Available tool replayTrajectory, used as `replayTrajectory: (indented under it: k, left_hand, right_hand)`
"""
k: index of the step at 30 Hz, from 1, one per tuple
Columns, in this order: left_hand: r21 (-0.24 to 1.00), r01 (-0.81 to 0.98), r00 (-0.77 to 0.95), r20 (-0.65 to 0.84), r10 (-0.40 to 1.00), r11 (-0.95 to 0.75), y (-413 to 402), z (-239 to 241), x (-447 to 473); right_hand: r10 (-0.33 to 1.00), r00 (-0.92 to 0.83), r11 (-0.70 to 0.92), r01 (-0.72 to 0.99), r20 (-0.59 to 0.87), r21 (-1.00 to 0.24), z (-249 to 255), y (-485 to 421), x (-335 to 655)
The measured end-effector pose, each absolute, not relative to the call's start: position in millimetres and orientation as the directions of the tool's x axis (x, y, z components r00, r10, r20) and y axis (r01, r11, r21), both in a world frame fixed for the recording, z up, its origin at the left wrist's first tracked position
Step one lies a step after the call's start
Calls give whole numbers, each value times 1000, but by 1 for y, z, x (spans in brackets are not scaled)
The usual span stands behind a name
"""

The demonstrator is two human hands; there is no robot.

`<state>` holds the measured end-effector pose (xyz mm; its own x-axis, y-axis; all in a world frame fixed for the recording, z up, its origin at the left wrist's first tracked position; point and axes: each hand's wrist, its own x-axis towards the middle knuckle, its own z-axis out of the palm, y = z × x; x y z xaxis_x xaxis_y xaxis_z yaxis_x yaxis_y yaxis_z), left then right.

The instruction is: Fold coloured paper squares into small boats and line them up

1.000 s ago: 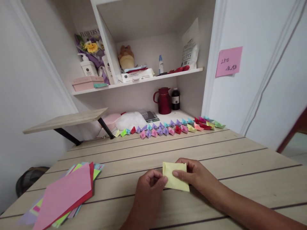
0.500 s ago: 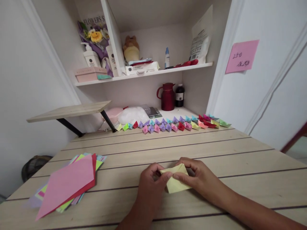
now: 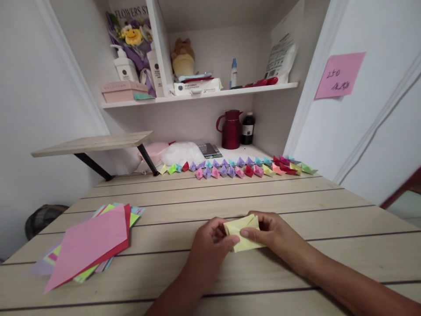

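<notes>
A piece of folded yellow paper (image 3: 247, 242) is held up between my two hands, just above the table (image 3: 171, 281). My left hand (image 3: 212, 243) pinches its left edge, with the thumb on the near face and the fingers behind. On the right side my right hand (image 3: 268, 230) grips it, the thumb pressed flat across the front and the fingers hidden at the back. Folded layers show along the paper's top edge. Left of my hands lies a loose stack of coloured paper sheets (image 3: 92, 241), a pink one on top.
Rows of small folded paper boats (image 3: 249, 170) stand along the table's back. Behind them are a dark red jug (image 3: 231, 130) and a dark bottle (image 3: 247, 129). A small raised wooden shelf (image 3: 95, 142) stands at back left. A pink note (image 3: 341, 75) hangs on the right wall.
The yellow paper has tipped so that its layered top edge shows more. Both hands have shifted slightly up in view, still gripping it. The camera view has moved a little.
</notes>
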<state>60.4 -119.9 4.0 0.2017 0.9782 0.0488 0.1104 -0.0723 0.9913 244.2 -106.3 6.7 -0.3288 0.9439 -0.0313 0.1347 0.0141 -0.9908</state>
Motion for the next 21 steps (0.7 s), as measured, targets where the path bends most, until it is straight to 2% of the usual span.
replayTrajectory:
  k: [2, 4, 6, 7, 9, 11, 12, 14, 16, 19, 21]
  left_hand:
    - [972, 208, 198, 71, 978, -113, -120, 3, 63]
    - [933, 315, 190, 116, 975, -173, -121, 4, 64]
    - [895, 383, 145, 186, 972, -229, -120, 4, 64]
    - [881, 404, 104, 224, 969, -247, -119, 4, 62]
    - [870, 423, 3, 279, 960, -254, -116, 3, 57]
    - [862, 444, -87, 312, 946, -244, -112, 3, 51]
    - [855, 459, -114, 326, 939, -241, -111, 2, 48]
    - [829, 499, -136, 361, 923, -251, -108, 1, 44]
    - [788, 544, -113, 410, 905, -290, -108, 0, 42]
    - [699, 603, -5, 485, 875, -384, -111, -1, 43]
    - [638, 629, 85, 513, 854, -445, -114, -1, 44]
  right_hand:
    - [943, -327, -54, 51, -68, -997, 6, -106, 244]
    - [947, -315, -54, 31, -61, -998, 8, -106, 245]
    - [972, -233, 40, 132, 9, -990, 11, -105, 249]
    - [982, -166, 127, 225, 90, -966, 12, -104, 254]
    - [931, -29, 333, 479, 365, -812, 16, -101, 265]
    - [754, -60, 512, 678, 654, -527, 17, -97, 275]
    - [659, -149, 575, 732, 737, -366, 17, -96, 278]
    - [552, -358, 637, 763, 753, -105, 14, -97, 278]
    - [510, -549, 688, 722, 663, 68, 10, -100, 269]
    - [458, -737, 774, 606, 497, 186, 5, -105, 251]
    - [419, -758, 809, 562, 500, 173, 0, -105, 244]
